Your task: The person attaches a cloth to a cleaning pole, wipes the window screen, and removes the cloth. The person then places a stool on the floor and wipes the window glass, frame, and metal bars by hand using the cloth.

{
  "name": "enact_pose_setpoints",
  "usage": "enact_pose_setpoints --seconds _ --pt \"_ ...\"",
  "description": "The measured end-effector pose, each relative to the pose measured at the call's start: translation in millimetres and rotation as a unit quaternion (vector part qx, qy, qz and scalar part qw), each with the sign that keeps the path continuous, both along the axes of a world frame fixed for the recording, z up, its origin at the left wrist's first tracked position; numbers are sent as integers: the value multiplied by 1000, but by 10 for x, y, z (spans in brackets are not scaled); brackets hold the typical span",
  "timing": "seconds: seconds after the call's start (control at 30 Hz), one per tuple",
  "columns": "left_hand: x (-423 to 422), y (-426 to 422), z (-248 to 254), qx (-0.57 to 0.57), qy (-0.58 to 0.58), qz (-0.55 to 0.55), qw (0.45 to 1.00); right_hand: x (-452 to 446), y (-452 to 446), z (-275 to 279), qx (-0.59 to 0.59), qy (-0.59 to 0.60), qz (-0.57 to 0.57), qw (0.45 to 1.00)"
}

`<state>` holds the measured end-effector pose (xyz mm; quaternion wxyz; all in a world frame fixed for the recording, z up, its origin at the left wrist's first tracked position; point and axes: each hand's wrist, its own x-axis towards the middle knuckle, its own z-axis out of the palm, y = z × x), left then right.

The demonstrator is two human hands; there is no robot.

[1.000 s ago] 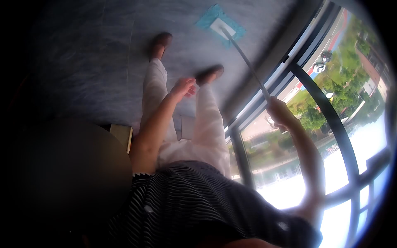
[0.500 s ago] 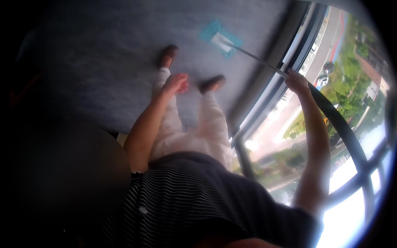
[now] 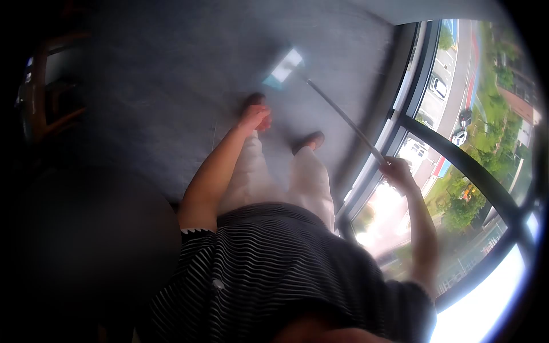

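Note:
My right hand (image 3: 397, 174) is closed around the upper part of the grey handle of a flat mop (image 3: 346, 119), close to the window. The handle slants down and away to the mop head (image 3: 287, 65) on the grey floor. That head has a white plate with a teal cloth showing at its edges, a little blurred. My left hand (image 3: 255, 119) hangs in front of my left leg, fingers curled. Its fingertips look reddish, and whether something small is inside cannot be made out. The left hand is apart from the mop.
A tall window with a dark frame (image 3: 446, 143) runs along my right side; cars and trees show outside. My shoes (image 3: 309, 142) stand on the floor (image 3: 171, 74) behind the mop head. At the far left is a brown-framed piece of furniture (image 3: 60, 86), partly dark.
The mop head has moved left and turned, its cloth now less spread out in view. My right hand has come lower in view with the handle. The view has shifted; my left hand stays curled.

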<state>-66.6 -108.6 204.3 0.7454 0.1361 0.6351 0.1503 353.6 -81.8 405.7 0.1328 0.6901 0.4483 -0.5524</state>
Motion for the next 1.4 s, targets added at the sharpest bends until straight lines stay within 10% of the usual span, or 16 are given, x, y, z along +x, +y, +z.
enact_pose_setpoints --seconds 0.37,0.5,0.6,0.83,0.97,1.4 --pt "240 1701 1760 251 -203 161 933 -742 -924 329 72 235 -243 938" --pt "331 1726 2347 356 -116 69 925 -836 -598 -66 194 89 101 972" --pt "342 1729 2254 476 -47 27 878 -829 180 185 367 91 1 926" --pt "273 1632 2197 627 334 -161 685 -1289 1402 2574 786 78 129 600" --pt "351 1547 2282 708 332 -152 605 -1372 1485 2748 727 64 280 624" --pt "496 1713 2521 687 305 -202 628 -789 674 2644 775 7 208 596"
